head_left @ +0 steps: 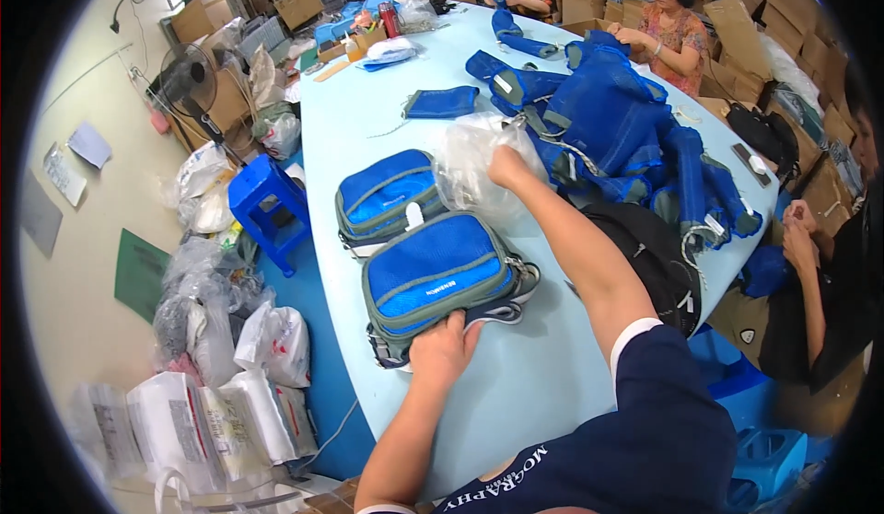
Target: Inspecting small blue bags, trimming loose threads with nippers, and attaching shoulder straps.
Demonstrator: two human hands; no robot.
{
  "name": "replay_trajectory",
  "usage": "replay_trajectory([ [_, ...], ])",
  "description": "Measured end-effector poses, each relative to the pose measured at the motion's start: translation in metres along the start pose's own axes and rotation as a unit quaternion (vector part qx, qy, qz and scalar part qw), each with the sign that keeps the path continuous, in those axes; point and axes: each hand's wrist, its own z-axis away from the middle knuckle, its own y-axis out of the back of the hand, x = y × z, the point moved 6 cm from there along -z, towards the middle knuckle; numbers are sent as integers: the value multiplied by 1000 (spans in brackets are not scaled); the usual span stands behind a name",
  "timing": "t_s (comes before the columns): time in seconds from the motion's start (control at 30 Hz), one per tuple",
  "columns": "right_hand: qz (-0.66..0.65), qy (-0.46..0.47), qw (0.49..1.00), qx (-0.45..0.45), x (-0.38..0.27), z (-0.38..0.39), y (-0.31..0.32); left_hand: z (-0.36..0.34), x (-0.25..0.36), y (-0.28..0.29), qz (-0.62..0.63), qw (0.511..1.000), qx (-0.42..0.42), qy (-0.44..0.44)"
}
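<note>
A blue waist bag with grey-green trim [437, 279] lies near me on the pale blue table [516, 394], its straps bunched at both ends. My left hand [444, 346] grips its near edge, fingers on top and part of the thumb showing. Behind it sits a similar blue bag [387, 196], with a small white tag [414, 215] between the two. Farther out, my right hand [506, 166] is closed on a crumpled clear plastic bag [470, 160]. The plastic partly covers the second bag's right end, and the fingertips are hidden in it.
Blue mesh pieces [608, 114] are heaped at the right. A black bag [635, 256] lies beside my right forearm. Coworkers sit along the right and far sides. To the left stand a blue stool [267, 206], a fan [187, 80] and plastic-wrapped packs [175, 422].
</note>
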Motion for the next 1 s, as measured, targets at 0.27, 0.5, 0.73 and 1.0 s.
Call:
replay_trajectory([
  [0.27, 132, -28, 990, -27, 1, 7, -22, 0, 3, 1, -6, 1000, 18, -3],
  [0.5, 301, 67, 951, -18, -2, -6, -59, 0, 3, 3, -2, 999, 35, -15],
  [0.73, 279, 74, 958, -6, 7, -6, -57, 0, 1, 4, -3, 999, 47, -20],
  [1.0, 288, 126, 949, 11, -18, 7, -28, 0, 0, 2, 11, 999, 48, -20],
])
